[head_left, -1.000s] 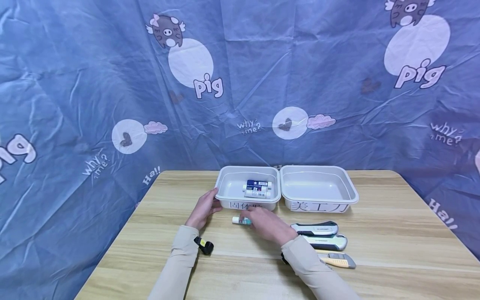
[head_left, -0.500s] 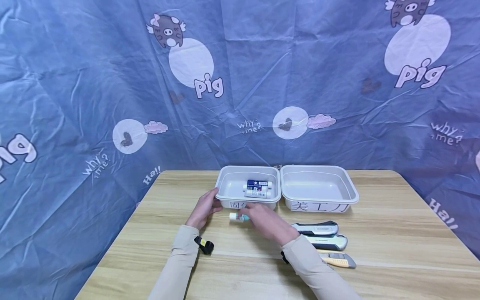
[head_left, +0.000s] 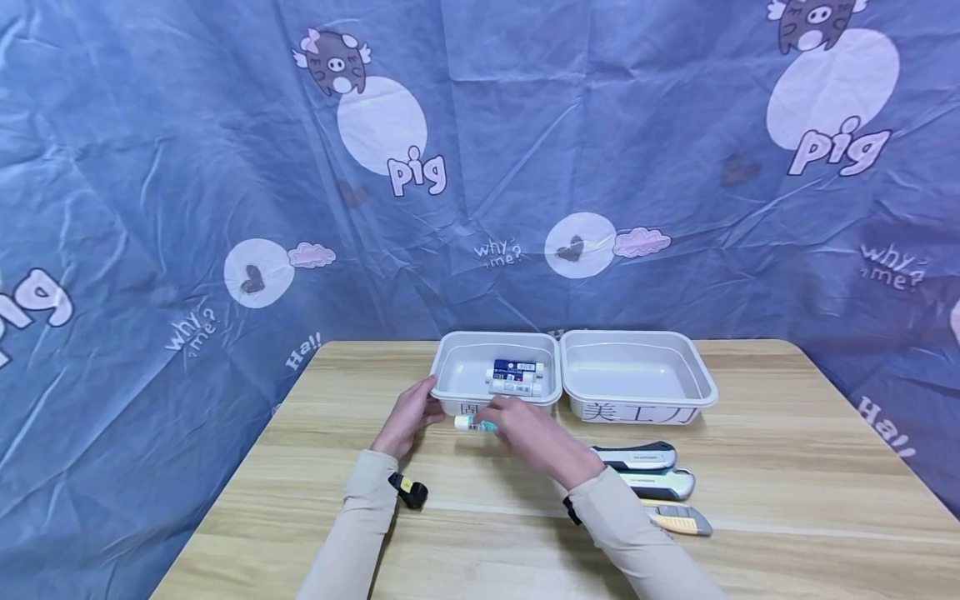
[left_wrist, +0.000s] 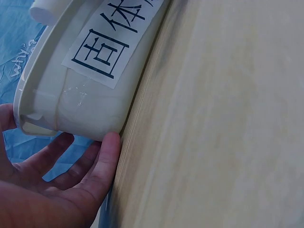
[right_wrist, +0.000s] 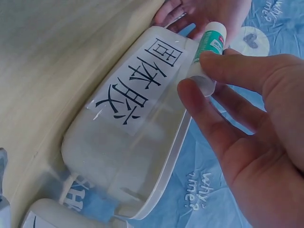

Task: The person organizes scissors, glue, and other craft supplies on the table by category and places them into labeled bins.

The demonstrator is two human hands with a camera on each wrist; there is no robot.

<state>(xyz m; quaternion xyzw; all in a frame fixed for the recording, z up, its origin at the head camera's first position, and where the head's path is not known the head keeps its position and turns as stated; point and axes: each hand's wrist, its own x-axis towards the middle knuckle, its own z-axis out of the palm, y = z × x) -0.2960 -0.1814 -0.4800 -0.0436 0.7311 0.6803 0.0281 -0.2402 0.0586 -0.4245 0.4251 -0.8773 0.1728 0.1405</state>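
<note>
My right hand (head_left: 528, 433) pinches a glue stick (head_left: 474, 425) between thumb and fingers, just in front of the left white plastic box (head_left: 450, 404). White-capped, with a green and white label, the glue stick (right_wrist: 212, 43) lies above that box's rim in the right wrist view. At the box's left end, my left hand (head_left: 408, 418) holds the corner. In the left wrist view, its fingertips (left_wrist: 111, 142) meet the end wall under the rim, with the thumb up by the rim. Several more glue sticks (head_left: 516, 377) lie inside this box.
A second white box (head_left: 637, 414), labelled 美工刀, stands right beside the first. Three utility knives lie near my right forearm: two silver and dark ones (head_left: 645, 457) and a yellow-grey one (head_left: 686, 522). A blue printed curtain (head_left: 480, 183) hangs behind the wooden table (head_left: 300, 500).
The right hand has lifted the glue stick from the table and moved it slightly left and toward the labelled box. My left hand has stayed at the box's corner.
</note>
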